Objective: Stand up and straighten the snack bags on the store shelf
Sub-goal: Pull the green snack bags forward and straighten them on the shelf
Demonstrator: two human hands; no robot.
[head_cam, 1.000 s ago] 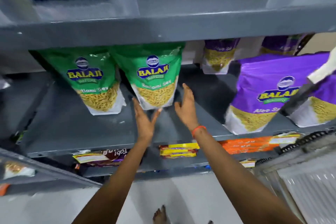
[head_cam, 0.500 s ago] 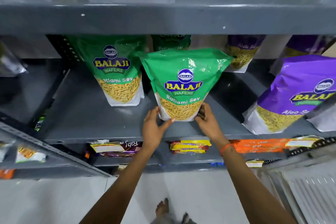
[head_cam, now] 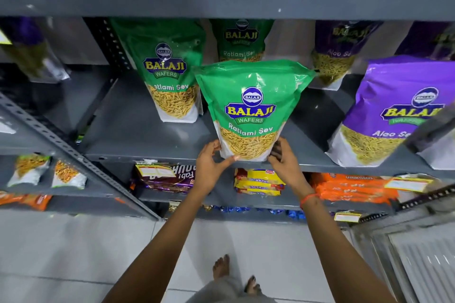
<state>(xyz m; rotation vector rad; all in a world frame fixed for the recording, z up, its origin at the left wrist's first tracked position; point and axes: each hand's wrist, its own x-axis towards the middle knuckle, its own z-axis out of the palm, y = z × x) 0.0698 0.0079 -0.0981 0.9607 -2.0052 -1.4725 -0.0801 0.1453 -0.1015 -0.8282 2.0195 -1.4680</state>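
A green Ratlami Sev bag (head_cam: 251,106) stands upright at the front edge of the grey metal shelf (head_cam: 138,130). My left hand (head_cam: 211,167) grips its lower left corner and my right hand (head_cam: 285,165) grips its lower right corner. A second green bag (head_cam: 170,74) stands upright further back to the left. A third green bag (head_cam: 242,40) stands behind, partly hidden. To the right a purple Aloo Sev bag (head_cam: 394,110) leans at the shelf front, with other purple bags (head_cam: 337,54) behind it.
The shelf above (head_cam: 221,0) overhangs the bags. Lower shelves hold brown packets (head_cam: 167,174), yellow biscuit packs (head_cam: 258,182) and orange packs (head_cam: 352,187). A slanted slotted upright (head_cam: 73,152) crosses at left. My bare feet (head_cam: 221,268) stand on the tiled floor.
Both hands reached in, took the right green bag by its lower corners and pulled it forward to the shelf's front edge. A third green bag behind it came into view.
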